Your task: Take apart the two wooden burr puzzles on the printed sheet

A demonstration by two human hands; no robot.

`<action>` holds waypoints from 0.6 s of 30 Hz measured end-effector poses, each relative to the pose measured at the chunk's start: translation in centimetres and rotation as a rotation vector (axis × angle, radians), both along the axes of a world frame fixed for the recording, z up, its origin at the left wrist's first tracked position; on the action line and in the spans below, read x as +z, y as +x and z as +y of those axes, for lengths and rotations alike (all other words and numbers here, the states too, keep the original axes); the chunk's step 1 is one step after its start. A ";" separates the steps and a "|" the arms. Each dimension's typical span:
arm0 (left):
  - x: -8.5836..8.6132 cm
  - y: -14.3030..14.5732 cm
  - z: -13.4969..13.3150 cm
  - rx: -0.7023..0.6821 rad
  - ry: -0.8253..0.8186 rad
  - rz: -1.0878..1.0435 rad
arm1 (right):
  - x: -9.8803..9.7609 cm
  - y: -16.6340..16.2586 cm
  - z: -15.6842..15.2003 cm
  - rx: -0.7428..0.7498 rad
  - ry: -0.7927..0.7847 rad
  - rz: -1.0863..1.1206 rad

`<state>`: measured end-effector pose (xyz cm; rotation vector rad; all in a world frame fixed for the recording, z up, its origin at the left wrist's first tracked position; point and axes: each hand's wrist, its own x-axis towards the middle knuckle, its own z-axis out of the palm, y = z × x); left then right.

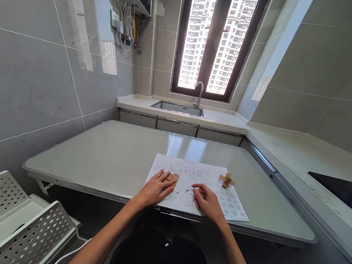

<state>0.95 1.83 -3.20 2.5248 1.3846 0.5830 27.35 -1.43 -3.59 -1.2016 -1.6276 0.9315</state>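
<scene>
A printed instruction sheet (200, 177) lies flat near the front edge of a pale folding table (109, 157). My left hand (155, 187) rests palm down on the sheet, its fingers over small flat wooden pieces (173, 179). My right hand (208, 201) lies on the sheet with fingers curled, pointing left toward tiny dark metal bits (183, 191) between the two hands. A small cross-shaped wooden assembly (227, 180) stands on the sheet's far right corner, apart from both hands.
A sink (178, 108) with a tap (199, 93) sits under the window at the back. A counter with a dark hob (348, 193) runs along the right. White perforated metal racks (13, 222) stand low on the left.
</scene>
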 end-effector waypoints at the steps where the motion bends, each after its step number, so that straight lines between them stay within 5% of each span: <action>1: 0.0 0.0 0.5 0.020 -0.018 0.014 | 0.0 0.0 0.0 0.000 -0.002 0.013; 18: -0.1 -1.4 7.5 0.147 -0.012 0.097 | 0.0 -0.1 -0.1 -0.030 0.002 0.060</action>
